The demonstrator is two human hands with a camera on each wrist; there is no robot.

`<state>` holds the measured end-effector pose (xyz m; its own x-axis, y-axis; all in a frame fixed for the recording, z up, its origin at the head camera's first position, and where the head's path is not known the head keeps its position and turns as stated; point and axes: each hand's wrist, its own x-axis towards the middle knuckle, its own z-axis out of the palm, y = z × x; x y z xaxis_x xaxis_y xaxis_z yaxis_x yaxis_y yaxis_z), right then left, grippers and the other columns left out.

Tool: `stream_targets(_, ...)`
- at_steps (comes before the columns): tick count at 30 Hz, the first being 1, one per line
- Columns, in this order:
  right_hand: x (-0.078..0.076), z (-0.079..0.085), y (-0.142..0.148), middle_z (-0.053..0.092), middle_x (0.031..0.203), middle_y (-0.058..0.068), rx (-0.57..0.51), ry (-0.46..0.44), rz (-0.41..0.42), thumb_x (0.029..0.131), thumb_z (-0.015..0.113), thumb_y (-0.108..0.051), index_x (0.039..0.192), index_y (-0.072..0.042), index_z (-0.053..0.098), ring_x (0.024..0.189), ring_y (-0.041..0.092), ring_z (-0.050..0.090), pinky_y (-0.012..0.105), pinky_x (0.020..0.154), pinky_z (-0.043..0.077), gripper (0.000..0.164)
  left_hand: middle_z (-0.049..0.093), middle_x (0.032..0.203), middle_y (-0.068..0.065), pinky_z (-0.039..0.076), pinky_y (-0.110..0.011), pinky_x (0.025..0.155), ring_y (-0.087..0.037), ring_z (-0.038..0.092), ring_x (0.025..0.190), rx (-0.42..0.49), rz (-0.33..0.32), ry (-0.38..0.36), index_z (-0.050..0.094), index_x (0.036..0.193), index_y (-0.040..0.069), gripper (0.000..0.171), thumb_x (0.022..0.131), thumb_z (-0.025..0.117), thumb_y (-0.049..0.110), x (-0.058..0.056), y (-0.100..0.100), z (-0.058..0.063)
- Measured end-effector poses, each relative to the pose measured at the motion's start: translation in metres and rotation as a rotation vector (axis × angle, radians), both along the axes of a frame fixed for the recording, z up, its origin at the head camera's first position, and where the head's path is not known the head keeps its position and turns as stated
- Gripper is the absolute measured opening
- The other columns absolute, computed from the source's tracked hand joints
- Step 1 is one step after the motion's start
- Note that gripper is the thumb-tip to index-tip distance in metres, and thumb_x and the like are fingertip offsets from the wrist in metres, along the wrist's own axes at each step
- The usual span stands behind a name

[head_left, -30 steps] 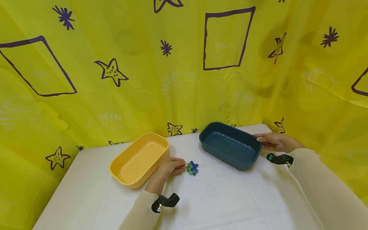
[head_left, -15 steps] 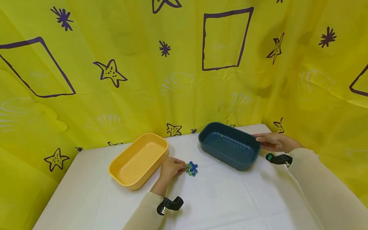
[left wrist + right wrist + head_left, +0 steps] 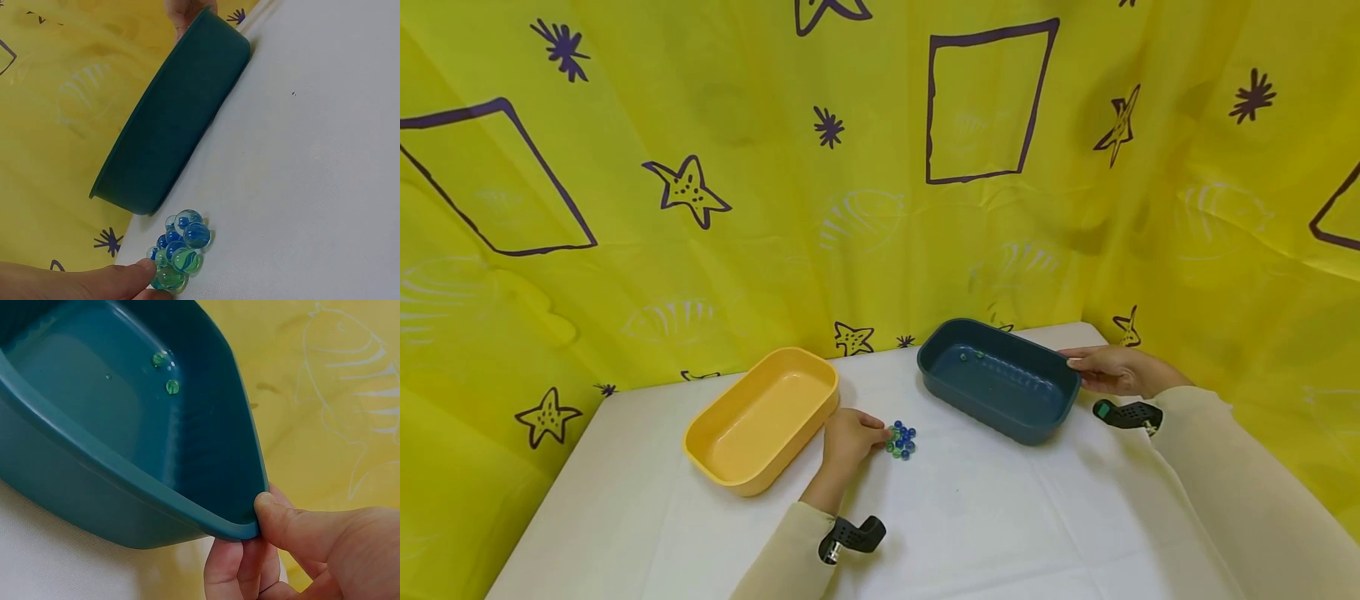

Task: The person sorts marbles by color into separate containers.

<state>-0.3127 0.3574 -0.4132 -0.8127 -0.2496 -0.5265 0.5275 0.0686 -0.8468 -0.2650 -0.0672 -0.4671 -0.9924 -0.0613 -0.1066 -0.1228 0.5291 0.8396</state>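
Observation:
A small cluster of blue and green glass marbles point(image 3: 901, 442) lies on the white cloth. My left hand point(image 3: 850, 439) reaches in from its left side. In the left wrist view, the thumb and a finger pinch a green marble point(image 3: 155, 282) at the cluster's near edge. My right hand point(image 3: 1116, 371) grips the right end of a dark teal bin point(image 3: 1000, 421). In the right wrist view the thumb lies on the rim, with fingers curled underneath. Two green marbles point(image 3: 172, 387) rest inside the bin, near its far wall.
A yellow bin point(image 3: 760, 417) stands just left of my left hand. Behind the table point(image 3: 985, 533) hangs a yellow curtain point(image 3: 760, 275) with starfish and fish prints. A black wrist camera mount point(image 3: 853, 537) sits on each sleeve.
My left hand has moved slightly right, its fingertips closing in on the cluster. In the teal bin a green marble has rolled left along the floor. My right hand keeps its grip.

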Motion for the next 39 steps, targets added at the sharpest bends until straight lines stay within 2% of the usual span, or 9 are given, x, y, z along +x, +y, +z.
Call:
stream_targets(8, 0.004, 0.003, 0.002, 0.069, 0.095, -0.005, 0.001, 0.039, 0.029, 0.103, 0.048, -0.007, 0.107, -0.021, 0.069, 0.072, 0.006, 0.06, 0.014, 0.073, 0.055, 0.026, 0.07, 0.07, -0.004, 0.054, -0.023, 0.057, -0.011, 0.06, 0.062, -0.057, 0.015, 0.023, 0.075, 0.074, 0.004, 0.012, 0.073, 0.086, 0.008, 0.001, 0.002, 0.0)
stream_targets(14, 0.001, 0.002, 0.001, 0.069, 0.094, -0.005, -0.02, 0.018, 0.012, 0.103, 0.049, -0.006, 0.098, -0.024, 0.072, 0.072, 0.007, 0.06, 0.014, 0.074, 0.055, 0.03, 0.07, 0.071, -0.002, 0.052, -0.025, 0.062, -0.012, 0.06, 0.071, -0.115, 0.011, 0.045, 0.076, 0.072, 0.006, 0.011, 0.073, 0.086, 0.011, 0.001, 0.003, -0.001)
stream_targets(19, -0.001, 0.001, 0.001, 0.069, 0.092, -0.004, -0.022, 0.003, 0.009, 0.103, 0.049, -0.006, 0.092, -0.027, 0.073, 0.072, 0.007, 0.06, 0.014, 0.074, 0.055, 0.033, 0.07, 0.071, -0.002, 0.053, -0.026, 0.064, -0.013, 0.06, 0.072, -0.108, 0.005, 0.045, 0.076, 0.073, 0.006, 0.011, 0.073, 0.086, 0.01, 0.0, 0.002, -0.001)
stream_targets(23, 0.0, 0.002, 0.002, 0.069, 0.093, -0.005, -0.017, 0.012, 0.014, 0.103, 0.048, -0.006, 0.094, -0.026, 0.072, 0.071, 0.006, 0.06, 0.014, 0.073, 0.055, 0.033, 0.071, 0.07, -0.002, 0.054, -0.026, 0.065, -0.013, 0.061, 0.073, -0.096, 0.011, 0.031, 0.076, 0.073, 0.006, 0.01, 0.073, 0.085, 0.011, 0.0, 0.001, -0.001)
stream_targets(31, 0.003, 0.002, 0.001, 0.069, 0.093, -0.004, -0.018, 0.009, 0.007, 0.103, 0.048, -0.006, 0.099, -0.024, 0.072, 0.07, 0.006, 0.06, 0.014, 0.073, 0.055, 0.03, 0.072, 0.072, -0.003, 0.056, -0.023, 0.065, -0.01, 0.063, 0.066, -0.015, 0.019, -0.008, 0.077, 0.078, 0.005, 0.011, 0.075, 0.085, 0.012, -0.003, -0.003, -0.006)
stream_targets(37, 0.004, 0.002, 0.001, 0.069, 0.094, -0.006, -0.013, 0.022, 0.009, 0.103, 0.049, -0.007, 0.104, -0.023, 0.07, 0.07, 0.005, 0.06, 0.014, 0.073, 0.055, 0.027, 0.074, 0.081, -0.011, 0.061, -0.026, 0.065, -0.013, 0.07, 0.068, 0.158, 0.031, -0.062, 0.076, 0.087, -0.002, 0.016, 0.077, 0.082, 0.008, -0.005, -0.008, -0.011)
stream_targets(39, 0.004, 0.001, 0.001, 0.069, 0.094, -0.006, -0.008, 0.025, 0.012, 0.103, 0.048, -0.006, 0.108, -0.021, 0.069, 0.071, 0.006, 0.06, 0.014, 0.074, 0.055, 0.026, 0.075, 0.085, -0.012, 0.061, -0.027, 0.067, -0.014, 0.071, 0.071, 0.214, 0.034, -0.107, 0.075, 0.091, -0.003, 0.017, 0.079, 0.081, 0.008, -0.006, -0.011, -0.012)
